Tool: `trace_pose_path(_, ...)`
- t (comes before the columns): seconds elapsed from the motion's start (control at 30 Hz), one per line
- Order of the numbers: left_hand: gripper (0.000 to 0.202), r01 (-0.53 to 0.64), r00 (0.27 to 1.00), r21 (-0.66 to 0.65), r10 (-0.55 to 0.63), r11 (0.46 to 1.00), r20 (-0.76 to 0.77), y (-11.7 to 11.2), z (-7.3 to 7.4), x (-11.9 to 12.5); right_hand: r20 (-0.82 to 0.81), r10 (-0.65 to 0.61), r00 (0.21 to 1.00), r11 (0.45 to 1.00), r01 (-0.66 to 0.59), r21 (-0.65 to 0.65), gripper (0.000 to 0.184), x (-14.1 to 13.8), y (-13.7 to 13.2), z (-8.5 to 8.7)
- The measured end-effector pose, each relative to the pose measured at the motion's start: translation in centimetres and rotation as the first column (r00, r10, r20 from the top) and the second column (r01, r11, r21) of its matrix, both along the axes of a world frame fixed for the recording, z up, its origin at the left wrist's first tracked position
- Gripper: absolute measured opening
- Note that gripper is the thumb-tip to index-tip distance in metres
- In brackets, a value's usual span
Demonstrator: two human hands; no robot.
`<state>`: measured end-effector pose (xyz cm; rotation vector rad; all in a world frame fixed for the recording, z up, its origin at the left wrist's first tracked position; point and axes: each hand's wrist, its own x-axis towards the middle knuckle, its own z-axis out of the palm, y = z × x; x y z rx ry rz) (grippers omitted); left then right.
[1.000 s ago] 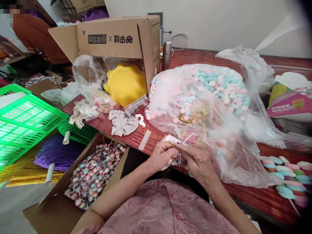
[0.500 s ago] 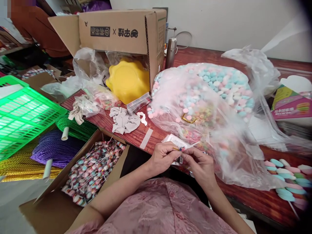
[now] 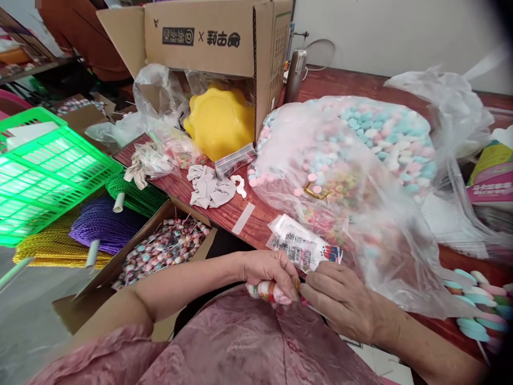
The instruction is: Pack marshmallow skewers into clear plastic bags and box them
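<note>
Close to my body, my left hand (image 3: 266, 268) is closed around a wrapped marshmallow skewer (image 3: 269, 292) in pink, white, orange and green. A thin gold twist tie (image 3: 297, 285) shows at the skewer's right end. My right hand (image 3: 340, 299) pinches right beside that end; its fingertips partly hide what they grip, perhaps the tie or the wrapper's neck. Just beyond both hands, printed white plastic bags (image 3: 298, 240) lie on the table edge. More gold twist ties (image 3: 316, 192) rest on the large clear bag of marshmallows (image 3: 377, 133).
Below left, a cardboard box (image 3: 160, 251) holds many finished skewers. Gold, purple and green twisted cords (image 3: 96, 224) lie beside a green basket (image 3: 52, 176). A large carton (image 3: 200, 43) with a yellow lid (image 3: 220, 123) stands behind. Loose marshmallow skewers (image 3: 476, 305) lie at right.
Both hands have come down toward my body, and the right hand has turned. The marshmallow skewer now shows under my left hand, and the printed bags are uncovered. The view has shifted slightly.
</note>
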<state>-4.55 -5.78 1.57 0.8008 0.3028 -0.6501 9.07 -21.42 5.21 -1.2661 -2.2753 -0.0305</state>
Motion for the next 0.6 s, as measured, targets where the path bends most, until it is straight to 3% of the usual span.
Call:
trace_pose_path(0.1, 0.022, 0.125, 0.992, -0.031, -0.125, 0.992, 0.023, -0.3, -0.1, 0.2, 0.043, 0.069, 0.997, 0.997, -0.067, -0.046, 0.029, -0.1, 0.0, 0.6)
trace_pose_path(0.33, 0.046, 0.272, 0.956, 0.046, -0.276, 0.961, 0.104, -0.4, 0.1, 0.7, -0.138, 0.069, 0.988, 0.989, -0.086, -0.121, 0.036, -0.3, -0.1, -0.5)
trace_pose_path(0.47, 0.047, 0.289, 0.935, 0.128, -0.308, 0.949, 0.174, 0.4, 0.2, 1.0, -0.016, 0.021, 1.000, 0.993, -0.022, -0.114, 0.030, -0.8, -0.3, -0.8)
trace_pose_path(0.53, 0.035, 0.289, 0.890, 0.310, -0.373, 0.906, 0.260, 1.2, 0.7, 1.2, 0.118, 0.015, 0.993, 0.996, -0.004, -0.091, 0.029, -1.0, -0.4, -0.8)
trace_pose_path(0.57, 0.028, 0.262, 0.849, 0.464, -0.431, 0.846, 0.307, 1.6, 1.1, 1.2, 0.188, 0.014, 0.982, 0.997, 0.002, -0.083, 0.029, -1.1, -0.4, -0.7)
trace_pose_path(0.6, 0.023, 0.200, 0.796, 0.642, -0.505, 0.740, 0.334, 1.9, 1.6, 1.1, 0.253, 0.014, 0.967, 0.997, 0.008, -0.083, 0.028, -1.1, -0.4, -0.8)
